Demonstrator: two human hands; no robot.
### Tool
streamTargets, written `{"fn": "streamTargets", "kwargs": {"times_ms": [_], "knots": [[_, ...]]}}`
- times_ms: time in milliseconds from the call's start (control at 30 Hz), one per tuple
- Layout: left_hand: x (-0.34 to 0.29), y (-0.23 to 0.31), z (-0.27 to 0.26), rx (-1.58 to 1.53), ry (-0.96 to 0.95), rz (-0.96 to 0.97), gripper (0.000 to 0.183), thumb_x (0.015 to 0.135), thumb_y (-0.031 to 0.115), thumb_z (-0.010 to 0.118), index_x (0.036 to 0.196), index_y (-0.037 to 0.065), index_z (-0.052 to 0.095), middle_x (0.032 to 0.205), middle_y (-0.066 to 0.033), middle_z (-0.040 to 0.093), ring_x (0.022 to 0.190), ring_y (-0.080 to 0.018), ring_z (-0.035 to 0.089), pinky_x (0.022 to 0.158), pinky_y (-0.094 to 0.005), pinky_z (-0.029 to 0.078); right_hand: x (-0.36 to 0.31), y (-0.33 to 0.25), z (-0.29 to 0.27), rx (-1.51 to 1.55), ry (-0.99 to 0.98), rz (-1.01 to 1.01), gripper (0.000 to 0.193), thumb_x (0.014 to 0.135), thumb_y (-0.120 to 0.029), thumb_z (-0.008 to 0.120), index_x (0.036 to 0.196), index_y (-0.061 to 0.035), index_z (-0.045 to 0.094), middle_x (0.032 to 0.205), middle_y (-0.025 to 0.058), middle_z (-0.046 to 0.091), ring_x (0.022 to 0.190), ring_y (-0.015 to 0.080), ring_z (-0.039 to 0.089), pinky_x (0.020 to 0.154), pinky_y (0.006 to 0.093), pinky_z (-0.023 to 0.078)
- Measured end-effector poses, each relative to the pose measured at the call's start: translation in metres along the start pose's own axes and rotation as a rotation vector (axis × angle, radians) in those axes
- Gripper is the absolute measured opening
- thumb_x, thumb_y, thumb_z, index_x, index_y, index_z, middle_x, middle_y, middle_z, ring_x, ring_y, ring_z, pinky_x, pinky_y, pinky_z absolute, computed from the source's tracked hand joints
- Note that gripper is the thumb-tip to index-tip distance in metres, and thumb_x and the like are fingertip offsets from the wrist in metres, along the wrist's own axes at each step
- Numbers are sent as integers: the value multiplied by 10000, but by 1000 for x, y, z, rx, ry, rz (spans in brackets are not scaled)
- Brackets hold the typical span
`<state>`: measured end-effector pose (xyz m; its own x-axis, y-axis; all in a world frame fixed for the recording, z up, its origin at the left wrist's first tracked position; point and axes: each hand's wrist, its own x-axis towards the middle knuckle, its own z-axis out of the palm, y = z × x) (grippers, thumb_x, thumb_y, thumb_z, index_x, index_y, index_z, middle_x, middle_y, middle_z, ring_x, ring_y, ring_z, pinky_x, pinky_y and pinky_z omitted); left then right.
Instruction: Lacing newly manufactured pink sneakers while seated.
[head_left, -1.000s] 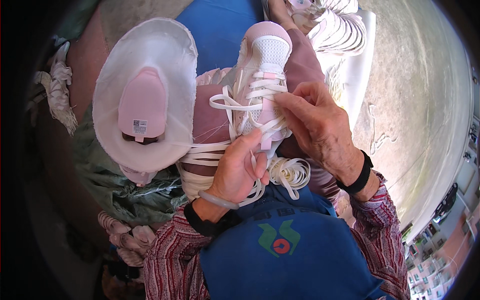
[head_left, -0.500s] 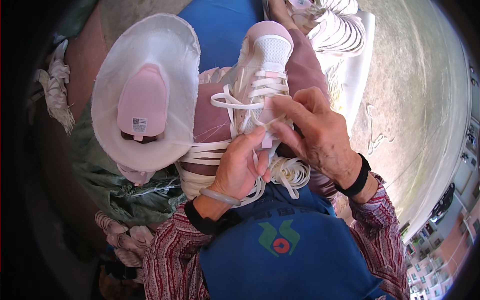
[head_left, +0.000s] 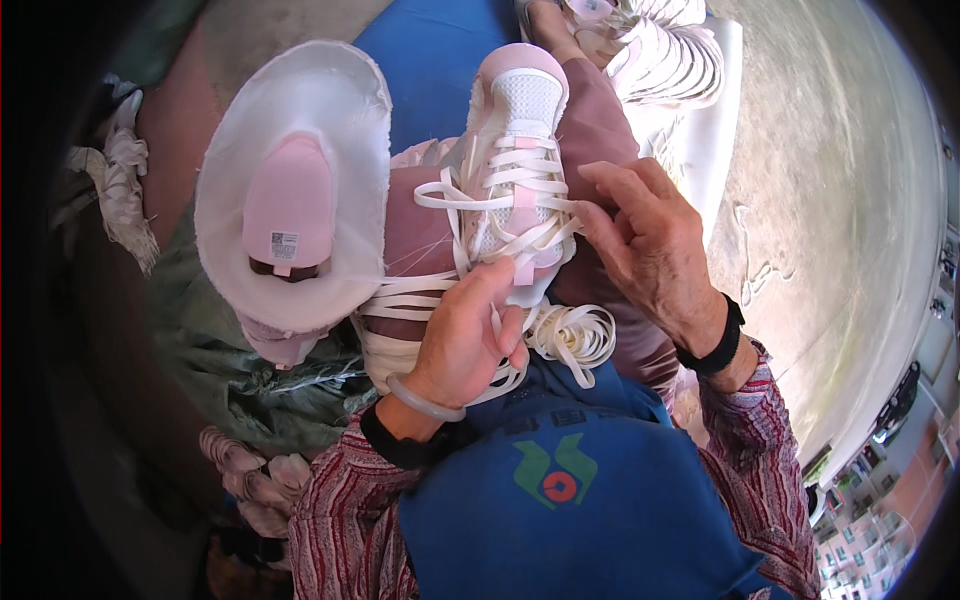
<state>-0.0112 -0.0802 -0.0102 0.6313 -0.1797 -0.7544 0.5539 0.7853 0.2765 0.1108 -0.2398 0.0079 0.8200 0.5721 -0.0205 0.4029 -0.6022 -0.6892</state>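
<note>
A white and pale pink shoe upper point(head_left: 520, 105) lies over my lap, its toe pointing away from me. A flat white shoelace point(head_left: 510, 183) crosses its front in several rows, with a loose loop off the left side. My left hand point(head_left: 465, 330) is closed at the upper's near end, thumb pressed on it and fingers curled beneath; a strand of lace passes by those fingers. At the right edge, my right hand point(head_left: 655, 245) has a lace strand at its thumb tip, the grip partly hidden. The pink tongue point(head_left: 525, 200) shows between the lace rows.
Left of the upper stands a white padded shape point(head_left: 215, 200) with a pink tongue piece point(head_left: 288, 205). A coil of white laces point(head_left: 575, 338) rests on my blue apron point(head_left: 520, 540). More laces point(head_left: 400, 300) lie across my leg. Stacked uppers point(head_left: 670, 65) sit at the far right.
My right hand has moved right, away from the tongue, drawing a lace strand outward. The pink tongue is now more exposed. My left hand keeps its hold, shifted slightly left with the upper.
</note>
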Motion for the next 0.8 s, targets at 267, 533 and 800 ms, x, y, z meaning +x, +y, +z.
{"fn": "streamTargets", "kwargs": {"times_ms": [267,533,800], "knots": [[-55,22,-9,490,59,70,316,1033,186,432,1290,18,505,760,-26,573,520,-19,392,446,-179,325,-15,-1,-7,91,-11,-108,158,859,-18,672,1017,-32,668,857,88,596,692,208,620,582,307,493],[-102,57,-27,552,226,455,220,1030,172,448,1136,26,572,665,56,449,513,6,296,460,-163,215,-21,-27,-6,152,-237,-143,132,878,-68,637,1006,-40,629,839,127,575,747,335,629,660,425,501],[-143,69,-54,100,-35,589,281,1027,184,429,1166,-49,500,568,13,405,431,-28,258,375,-206,234,-24,-52,15,115,-289,-232,146,873,-87,630,1008,-45,596,870,128,598,715,340,639,618,408,528]]}}
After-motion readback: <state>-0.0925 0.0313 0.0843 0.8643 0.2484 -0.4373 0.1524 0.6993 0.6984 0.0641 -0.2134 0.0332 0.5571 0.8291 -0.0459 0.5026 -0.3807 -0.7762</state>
